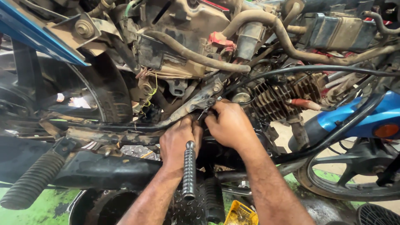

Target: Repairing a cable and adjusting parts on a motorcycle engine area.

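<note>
Both hands are working close together under the motorcycle frame: the left hand (180, 139) is bracing the dirty bracket (199, 100) while the right hand (228, 123) is pinching a small bolt (210, 101) there, behind the kick-start lever (189, 168).

The light is soft and even, like daylight, and it falls from above and behind the camera. The two forearms and the left hand (180, 139) and right hand (228, 124) are well lit, without hard glare. Deep shadow lies under the frame and around the rear tyre (109, 91), where details are lost. The blue fender (366, 118) has a mild shine. The centre is sharp; the corners are softer and bent outward by the wide lens. The floor (46, 208) below is slightly blurred.
</note>
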